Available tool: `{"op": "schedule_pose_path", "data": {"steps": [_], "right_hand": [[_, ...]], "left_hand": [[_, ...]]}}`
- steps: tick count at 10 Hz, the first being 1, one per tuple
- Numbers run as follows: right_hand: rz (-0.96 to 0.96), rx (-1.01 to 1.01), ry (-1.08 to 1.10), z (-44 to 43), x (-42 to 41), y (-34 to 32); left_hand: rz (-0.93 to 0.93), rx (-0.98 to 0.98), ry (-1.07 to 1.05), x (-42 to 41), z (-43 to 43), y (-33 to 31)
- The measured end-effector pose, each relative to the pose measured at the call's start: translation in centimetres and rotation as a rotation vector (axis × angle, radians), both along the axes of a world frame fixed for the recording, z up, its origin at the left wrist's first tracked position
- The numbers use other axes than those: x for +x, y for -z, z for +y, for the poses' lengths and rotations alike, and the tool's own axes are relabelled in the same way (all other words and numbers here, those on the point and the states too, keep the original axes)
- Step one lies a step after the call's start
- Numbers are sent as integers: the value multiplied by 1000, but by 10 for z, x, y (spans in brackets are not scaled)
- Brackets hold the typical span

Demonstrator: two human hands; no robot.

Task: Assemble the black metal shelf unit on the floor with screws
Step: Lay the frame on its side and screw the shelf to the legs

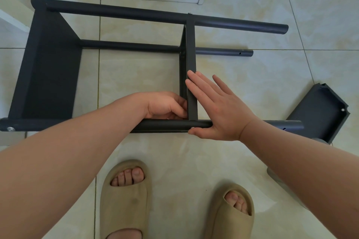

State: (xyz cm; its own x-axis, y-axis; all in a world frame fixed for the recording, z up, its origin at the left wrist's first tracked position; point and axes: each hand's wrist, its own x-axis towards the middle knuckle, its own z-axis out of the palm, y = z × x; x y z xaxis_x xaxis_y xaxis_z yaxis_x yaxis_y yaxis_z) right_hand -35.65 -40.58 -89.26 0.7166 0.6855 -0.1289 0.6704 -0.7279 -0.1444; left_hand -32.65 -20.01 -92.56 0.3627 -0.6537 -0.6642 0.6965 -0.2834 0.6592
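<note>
My right hand presses flat on shelf, squaring it to 6 o'clock tube; left hand curls at joint, contents hidden.

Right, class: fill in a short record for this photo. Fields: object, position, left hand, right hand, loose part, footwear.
object: black shelf unit, partly assembled
position: lying on its side on the tiled floor
left hand: fingers curled at the joint of middle shelf and near pole; what it holds is hidden
right hand: flat against the middle shelf, thumb against the near pole
loose part: shelf panel on the floor, to the right
footwear: beige slippers
</note>
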Motion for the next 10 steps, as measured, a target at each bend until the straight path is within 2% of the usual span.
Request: {"op": "schedule_pose_path", "data": {"steps": [2,5,8,10], "right_hand": [[4,-13,-1,0,0,0],[3,-15,-1,0,0,0],[12,-19,1,0,0,0],[13,-32,0,1,1,0]], "left_hand": [[14,-9,-33,0,-1,-1],[-21,102,37,-1,0,-1],[37,4,-24,0,0,-4],[6,-10,-8,0,-1,-6]]}}
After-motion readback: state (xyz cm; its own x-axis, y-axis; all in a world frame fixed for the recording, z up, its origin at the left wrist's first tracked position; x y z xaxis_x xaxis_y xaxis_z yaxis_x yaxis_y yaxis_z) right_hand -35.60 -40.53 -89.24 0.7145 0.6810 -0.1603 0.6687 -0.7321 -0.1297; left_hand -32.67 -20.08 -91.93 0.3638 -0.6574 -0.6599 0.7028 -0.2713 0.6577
